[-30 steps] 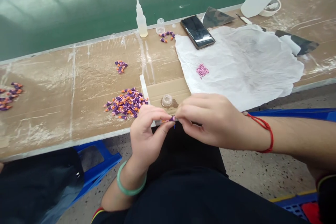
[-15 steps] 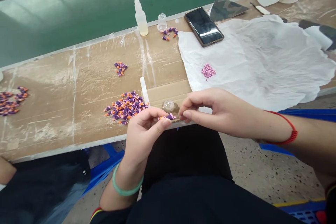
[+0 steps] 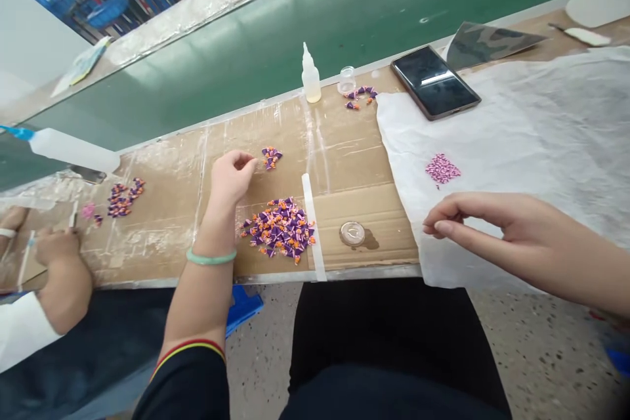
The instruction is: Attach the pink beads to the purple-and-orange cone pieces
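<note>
Left hand [image 3: 230, 177]: beside small purple pile [image 3: 271, 158]; I can't tell if it's grasping.
Right hand [image 3: 506, 243]: curled over sheet [image 3: 522, 138]; grasp also unclear.
Pink bits [image 3: 443, 169]: on sheet, apparently many left.
Purple heap [image 3: 281, 230]: on cardboard [image 3: 354, 151]; done or waiting, I can't judge.

The left hand [image 3: 229, 178], thumb and fingers bent, is just left of a small purple-and-orange cluster [image 3: 271, 157] on the table [image 3: 162, 161]; a larger pile [image 3: 280, 228] lies nearer. To the right, the right hand [image 3: 529, 233] is at the white sheet [image 3: 403, 138], nearer than its pink pieces [image 3: 441, 169]. A bottle [image 3: 311, 82] stands far.
</note>
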Action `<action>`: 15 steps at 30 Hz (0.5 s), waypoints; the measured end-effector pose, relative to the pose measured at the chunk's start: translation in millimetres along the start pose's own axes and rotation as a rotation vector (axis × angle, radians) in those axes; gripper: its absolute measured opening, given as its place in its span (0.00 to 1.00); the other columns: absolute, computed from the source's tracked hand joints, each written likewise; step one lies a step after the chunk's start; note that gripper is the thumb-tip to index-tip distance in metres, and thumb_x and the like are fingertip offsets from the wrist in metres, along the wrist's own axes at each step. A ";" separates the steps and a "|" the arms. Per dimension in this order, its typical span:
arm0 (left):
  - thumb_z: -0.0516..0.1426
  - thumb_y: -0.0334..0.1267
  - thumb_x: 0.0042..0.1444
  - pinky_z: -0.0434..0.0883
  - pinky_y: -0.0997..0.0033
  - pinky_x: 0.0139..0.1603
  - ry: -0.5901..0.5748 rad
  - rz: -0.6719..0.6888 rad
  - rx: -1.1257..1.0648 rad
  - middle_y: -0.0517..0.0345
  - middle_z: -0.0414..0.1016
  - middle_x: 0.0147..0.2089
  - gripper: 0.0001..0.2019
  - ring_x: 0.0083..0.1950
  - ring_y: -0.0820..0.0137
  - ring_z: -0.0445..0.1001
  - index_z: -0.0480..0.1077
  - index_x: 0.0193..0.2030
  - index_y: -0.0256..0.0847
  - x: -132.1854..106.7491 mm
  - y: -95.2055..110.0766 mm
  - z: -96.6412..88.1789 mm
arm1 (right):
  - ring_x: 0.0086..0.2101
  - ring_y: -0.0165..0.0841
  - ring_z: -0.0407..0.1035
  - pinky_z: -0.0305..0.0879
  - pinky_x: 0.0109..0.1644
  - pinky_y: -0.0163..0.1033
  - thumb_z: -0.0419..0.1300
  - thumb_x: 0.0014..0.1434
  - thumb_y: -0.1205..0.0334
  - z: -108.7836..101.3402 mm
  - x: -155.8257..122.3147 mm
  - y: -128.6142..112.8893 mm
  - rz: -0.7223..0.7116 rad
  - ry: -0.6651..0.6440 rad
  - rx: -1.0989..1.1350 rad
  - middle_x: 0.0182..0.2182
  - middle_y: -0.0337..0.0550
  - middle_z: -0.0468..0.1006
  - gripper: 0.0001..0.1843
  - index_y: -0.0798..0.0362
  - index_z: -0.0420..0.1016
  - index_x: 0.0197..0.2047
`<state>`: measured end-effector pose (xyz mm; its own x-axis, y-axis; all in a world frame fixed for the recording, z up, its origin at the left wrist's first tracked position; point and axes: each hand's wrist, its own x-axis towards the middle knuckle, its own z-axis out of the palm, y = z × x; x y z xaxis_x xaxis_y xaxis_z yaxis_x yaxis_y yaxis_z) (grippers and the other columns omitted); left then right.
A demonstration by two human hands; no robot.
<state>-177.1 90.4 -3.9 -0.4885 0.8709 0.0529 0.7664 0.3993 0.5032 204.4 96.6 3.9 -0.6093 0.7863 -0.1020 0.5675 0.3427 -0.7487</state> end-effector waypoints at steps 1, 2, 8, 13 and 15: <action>0.60 0.38 0.55 0.71 0.62 0.48 -0.018 -0.022 0.029 0.50 0.81 0.39 0.07 0.42 0.62 0.76 0.77 0.35 0.36 8.4 -0.5 3.0 | 0.34 0.39 0.73 0.67 0.37 0.43 0.54 0.69 0.57 -0.2 -0.9 -0.2 0.005 0.010 -0.006 0.35 0.45 0.80 0.13 0.47 0.77 0.35; 0.62 0.40 0.54 0.71 0.62 0.47 -0.041 -0.038 0.051 0.50 0.81 0.39 0.08 0.42 0.62 0.77 0.76 0.36 0.36 14.2 -0.5 6.0 | 0.35 0.39 0.74 0.67 0.37 0.44 0.54 0.70 0.57 -0.6 -1.7 0.6 0.012 0.021 -0.012 0.35 0.45 0.81 0.13 0.47 0.77 0.35; 0.65 0.37 0.50 0.72 0.62 0.47 -0.134 -0.037 0.063 0.49 0.82 0.42 0.17 0.43 0.61 0.78 0.74 0.48 0.36 16.6 7.4 14.7 | 0.34 0.38 0.74 0.65 0.36 0.43 0.56 0.68 0.56 -5.8 -2.7 15.6 0.013 0.030 -0.014 0.34 0.43 0.81 0.11 0.45 0.77 0.35; 0.62 0.32 0.50 0.71 0.63 0.47 -0.166 0.015 0.077 0.49 0.82 0.41 0.11 0.43 0.61 0.78 0.77 0.42 0.37 8.9 12.8 10.9 | 0.34 0.38 0.74 0.65 0.37 0.44 0.55 0.69 0.56 -11.3 -8.0 15.8 0.035 0.075 -0.042 0.35 0.43 0.82 0.12 0.45 0.77 0.36; 0.61 0.32 0.52 0.71 0.64 0.46 -0.128 0.042 0.027 0.52 0.82 0.38 0.05 0.40 0.63 0.77 0.77 0.36 0.38 2.5 14.1 7.2 | 0.35 0.38 0.75 0.65 0.38 0.44 0.56 0.68 0.55 -14.1 -11.9 15.7 0.054 0.099 -0.063 0.36 0.44 0.82 0.11 0.46 0.77 0.36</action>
<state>-164.5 100.2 -2.8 -0.3993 0.9160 -0.0380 0.7970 0.3673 0.4795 228.4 99.9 2.6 -0.5208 0.8505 -0.0732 0.6334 0.3275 -0.7012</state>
